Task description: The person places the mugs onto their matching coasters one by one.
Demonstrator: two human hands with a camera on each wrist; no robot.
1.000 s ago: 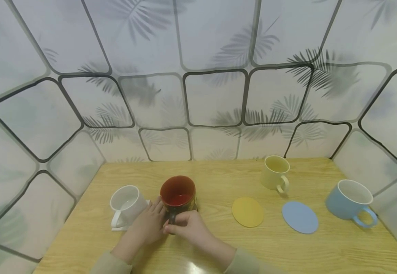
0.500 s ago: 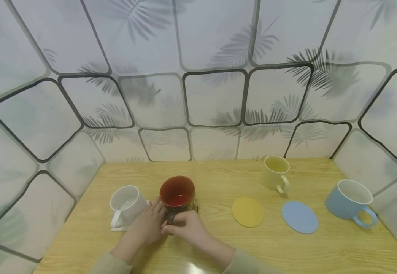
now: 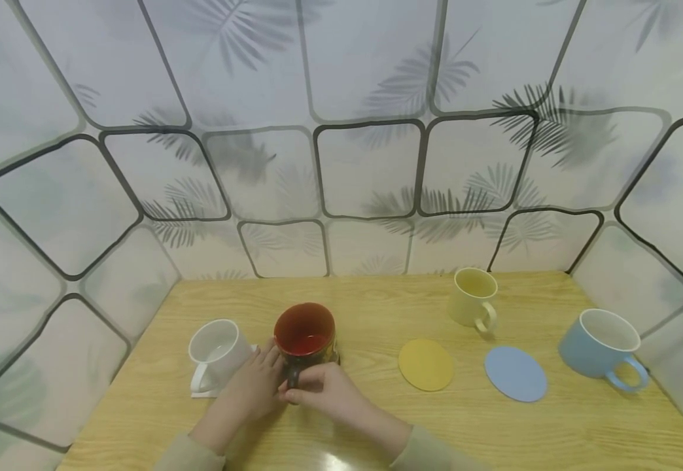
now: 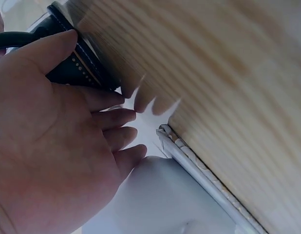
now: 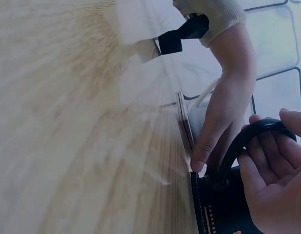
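A mug (image 3: 305, 337), red inside and dark outside with gold dots, stands on the wooden table. My right hand (image 3: 331, 392) holds its dark handle (image 5: 253, 131) between thumb and curled fingers. My left hand (image 3: 254, 381) lies between this mug and a white mug (image 3: 214, 350), fingers extended. In the left wrist view its thumb (image 4: 60, 46) touches the dark mug near the base, and its fingertips are close to the white mug. Under the white mug is a white square coaster (image 3: 203, 394). A dark rim runs along the dark mug's base; whether it is a coaster I cannot tell.
A yellow round coaster (image 3: 426, 364) and a blue round coaster (image 3: 515, 373) lie to the right. Behind them stands a yellow mug (image 3: 471, 301); a blue mug (image 3: 595, 350) is near the right edge. Patterned wall panels (image 3: 371, 170) enclose the table (image 3: 371, 425) at the back and sides.
The dark mug has shifted very slightly to the left, with my right hand still on its handle. My left hand stays in place, and the other mugs have not moved.
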